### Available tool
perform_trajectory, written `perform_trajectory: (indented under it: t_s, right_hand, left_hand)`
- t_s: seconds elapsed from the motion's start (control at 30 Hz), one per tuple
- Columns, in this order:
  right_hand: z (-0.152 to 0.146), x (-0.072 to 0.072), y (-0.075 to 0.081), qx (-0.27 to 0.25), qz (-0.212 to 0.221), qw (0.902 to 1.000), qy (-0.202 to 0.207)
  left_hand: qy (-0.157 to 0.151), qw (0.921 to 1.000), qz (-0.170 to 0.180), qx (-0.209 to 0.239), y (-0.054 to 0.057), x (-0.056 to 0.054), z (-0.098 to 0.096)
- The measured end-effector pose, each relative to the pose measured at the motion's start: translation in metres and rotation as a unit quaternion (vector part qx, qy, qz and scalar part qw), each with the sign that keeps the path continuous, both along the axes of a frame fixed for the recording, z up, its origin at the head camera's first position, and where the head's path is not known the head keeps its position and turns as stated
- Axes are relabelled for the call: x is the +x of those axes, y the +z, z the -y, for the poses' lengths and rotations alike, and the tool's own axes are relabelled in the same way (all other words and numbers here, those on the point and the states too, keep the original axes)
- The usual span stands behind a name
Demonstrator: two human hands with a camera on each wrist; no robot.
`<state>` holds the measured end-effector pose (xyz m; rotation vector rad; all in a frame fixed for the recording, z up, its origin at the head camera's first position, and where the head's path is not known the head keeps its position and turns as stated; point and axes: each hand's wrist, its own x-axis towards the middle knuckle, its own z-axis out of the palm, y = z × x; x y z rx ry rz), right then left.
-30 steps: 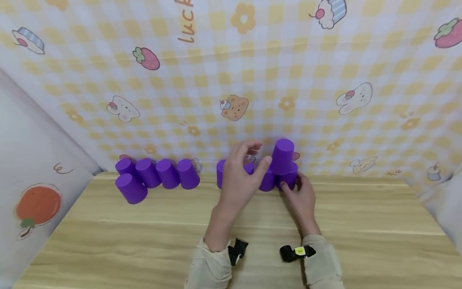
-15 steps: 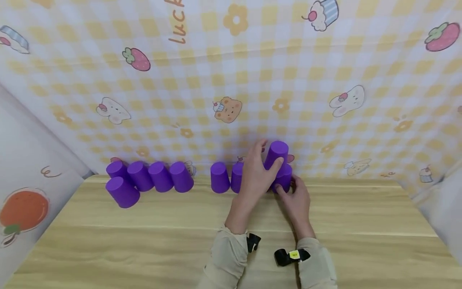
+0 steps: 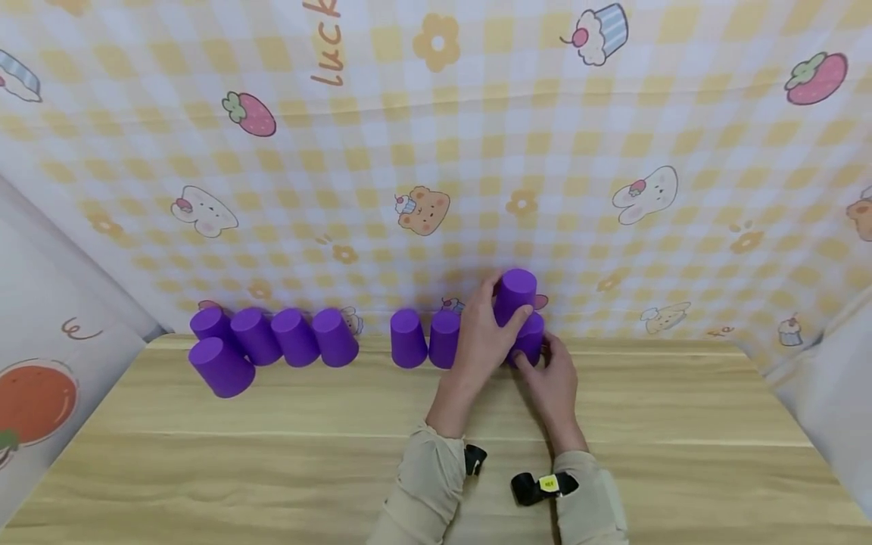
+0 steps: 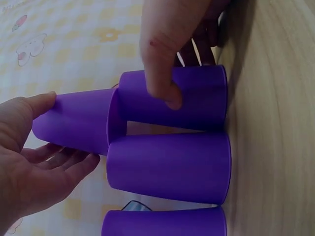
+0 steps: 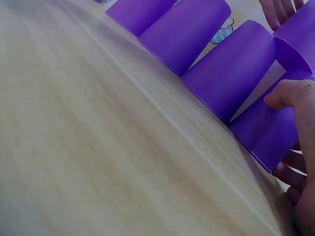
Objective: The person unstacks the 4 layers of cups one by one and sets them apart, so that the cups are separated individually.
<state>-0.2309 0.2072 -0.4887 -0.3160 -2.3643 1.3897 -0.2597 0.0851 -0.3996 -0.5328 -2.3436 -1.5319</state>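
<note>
A left hand holds an inverted purple tapered cup, smooth and plastic-looking, with thumb and fingers on opposite sides. That cup stands near the tabletop's far edge, its rim meeting the tops of two inverted purple cups below: the right-end cup and its neighbour. The right hand grips the right-end cup low down, thumb in front and fingers behind.

The likeliest trouble is a slip of the upper cup: it spans two supports, so if the right hand nudged the right-end cup outward, the bridge would widen and the rim could drop between them. Letting go with the left hand while the cup leans could also tip it. A sideways knock from the left wrist might disturb the row of cups just beside it.
</note>
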Motion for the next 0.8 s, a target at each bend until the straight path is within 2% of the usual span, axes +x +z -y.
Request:
perform_trajectory:
  t_s: [0.23,0.37,0.57,0.8]
  right_hand:
    - [0.000,0.000,-0.001,0.001,0.003,1.0000,0.002]
    - [-0.001,-0.001,-0.002,0.001,-0.002,1.0000,0.004]
    - [0.000,0.000,-0.003,-0.002,-0.001,1.0000,0.009]
    - [-0.001,-0.001,-0.002,0.011,-0.006,0.9999,-0.001]
  left_hand:
    - [-0.009,0.9989,0.025,0.039,0.000,0.000,0.001]
    - [-0.007,0.9981,0.022,0.058,0.002,0.000,0.003]
    - [0.002,0.9981,0.019,0.059,0.003,0.000,0.008]
    - [0.002,0.9967,0.012,0.080,0.006,-0.001,0.013]
